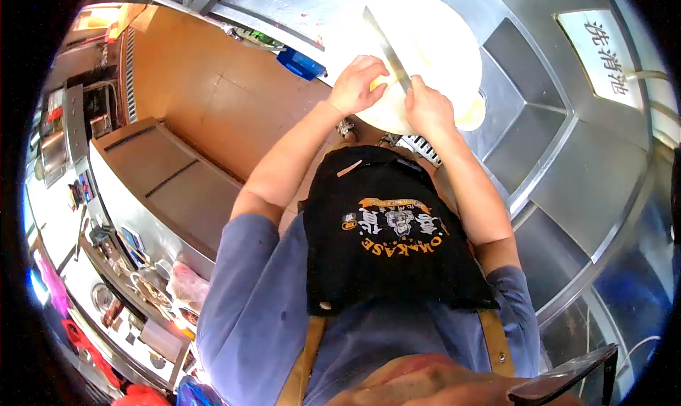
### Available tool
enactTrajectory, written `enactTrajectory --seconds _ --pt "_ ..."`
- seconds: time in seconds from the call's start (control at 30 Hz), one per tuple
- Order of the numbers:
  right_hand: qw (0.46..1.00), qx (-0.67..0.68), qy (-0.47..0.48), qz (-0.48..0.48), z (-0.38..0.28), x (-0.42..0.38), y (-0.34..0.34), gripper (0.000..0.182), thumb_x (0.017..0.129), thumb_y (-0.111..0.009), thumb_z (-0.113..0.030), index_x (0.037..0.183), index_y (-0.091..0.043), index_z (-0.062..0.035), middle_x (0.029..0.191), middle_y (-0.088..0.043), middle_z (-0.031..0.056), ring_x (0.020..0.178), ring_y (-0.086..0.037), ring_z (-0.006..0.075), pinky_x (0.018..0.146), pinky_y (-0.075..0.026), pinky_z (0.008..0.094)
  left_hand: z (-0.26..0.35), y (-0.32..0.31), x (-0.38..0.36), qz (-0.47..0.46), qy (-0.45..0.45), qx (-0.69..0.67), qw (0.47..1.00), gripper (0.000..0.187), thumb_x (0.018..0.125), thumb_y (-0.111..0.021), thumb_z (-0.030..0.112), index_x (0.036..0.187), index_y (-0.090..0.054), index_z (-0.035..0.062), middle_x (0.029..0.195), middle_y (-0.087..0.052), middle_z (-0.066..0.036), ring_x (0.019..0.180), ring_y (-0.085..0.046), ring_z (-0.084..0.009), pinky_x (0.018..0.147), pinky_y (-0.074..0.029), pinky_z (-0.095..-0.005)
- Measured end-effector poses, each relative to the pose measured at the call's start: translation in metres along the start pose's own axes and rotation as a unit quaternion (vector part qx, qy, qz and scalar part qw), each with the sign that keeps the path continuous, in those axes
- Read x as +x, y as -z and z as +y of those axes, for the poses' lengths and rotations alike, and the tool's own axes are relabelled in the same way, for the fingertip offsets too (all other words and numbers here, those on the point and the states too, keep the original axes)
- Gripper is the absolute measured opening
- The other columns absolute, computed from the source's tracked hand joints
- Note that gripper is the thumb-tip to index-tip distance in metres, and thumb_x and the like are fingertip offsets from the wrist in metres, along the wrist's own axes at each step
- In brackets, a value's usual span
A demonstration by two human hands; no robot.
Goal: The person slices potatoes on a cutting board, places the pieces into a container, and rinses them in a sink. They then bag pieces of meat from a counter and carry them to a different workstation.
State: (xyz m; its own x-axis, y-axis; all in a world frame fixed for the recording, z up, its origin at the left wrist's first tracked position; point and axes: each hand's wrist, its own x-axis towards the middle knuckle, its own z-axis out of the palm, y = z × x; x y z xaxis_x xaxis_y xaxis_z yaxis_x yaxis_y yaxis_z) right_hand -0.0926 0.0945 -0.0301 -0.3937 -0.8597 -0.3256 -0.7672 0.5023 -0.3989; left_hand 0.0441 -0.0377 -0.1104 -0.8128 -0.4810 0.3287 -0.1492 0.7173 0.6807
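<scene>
A large round white cutting board (pixel 450 40) lies brightly lit on the metal counter. My right hand (pixel 430 109) is closed round the handle end of a kitchen knife (pixel 386 47), whose long blade points away and to the left across the board. My left hand (pixel 358 85) is at the board's near left side, its fingers curled on a pale yellow piece of food (pixel 384 81) right beside the blade. Glare washes out the piece's outline, so I cannot tell its kind. More pale yellow food (pixel 471 113) lies at the board's right edge.
Right of the board are metal sink basins (pixel 523 62) beneath a white sign (pixel 596 55). A blue container (pixel 301 64) sits below the counter's left edge. Tiled floor (pixel 213 72) and a steel-topped unit (pixel 167 172) lie to my left, with cluttered shelving beyond.
</scene>
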Motion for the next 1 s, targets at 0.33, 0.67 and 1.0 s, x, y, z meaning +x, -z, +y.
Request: enactTrajectory --seconds 0.33,0.67,1.0 --pt "0.997 -0.019 -0.028 -0.072 -0.003 0.03 -0.028 0.021 0.086 -0.049 -0.014 0.102 -0.051 -0.0012 0.084 -0.066 0.0233 0.079 -0.066 0.0382 0.073 -0.05 0.0494 -0.019 -0.001 0.003 -0.103 -0.068 -0.049 0.991 0.026 0.073 -0.071 0.008 0.096 -0.06 0.0072 0.106 -0.058 -0.01 0.103 -0.054 -0.031 0.089 -0.046 -0.0387" --pt "0.998 -0.032 0.0 -0.058 -0.035 -0.004 0.004 0.021 0.088 -0.047 -0.015 0.103 -0.051 -0.001 0.084 -0.067 0.0212 0.078 -0.066 0.0373 0.071 -0.05 0.0482 -0.011 0.007 -0.02 -0.025 -0.015 -0.049 0.998 0.023 0.074 -0.069 0.005 0.096 -0.06 0.0051 0.104 -0.058 -0.013 0.101 -0.055 -0.0317 0.084 -0.047 -0.0386" --pt "0.996 -0.037 -0.003 -0.077 -0.025 0.016 -0.042 0.021 0.086 -0.046 -0.012 0.103 -0.051 0.0001 0.083 -0.067 0.0213 0.08 -0.067 0.0361 0.072 -0.05 0.0487 -0.018 -0.003 -0.025 0.006 -0.036 -0.05 0.998 0.018 0.071 -0.068 0.004 0.088 -0.062 0.005 0.095 -0.059 -0.011 0.092 -0.057 -0.0308 0.077 -0.05 -0.0383"
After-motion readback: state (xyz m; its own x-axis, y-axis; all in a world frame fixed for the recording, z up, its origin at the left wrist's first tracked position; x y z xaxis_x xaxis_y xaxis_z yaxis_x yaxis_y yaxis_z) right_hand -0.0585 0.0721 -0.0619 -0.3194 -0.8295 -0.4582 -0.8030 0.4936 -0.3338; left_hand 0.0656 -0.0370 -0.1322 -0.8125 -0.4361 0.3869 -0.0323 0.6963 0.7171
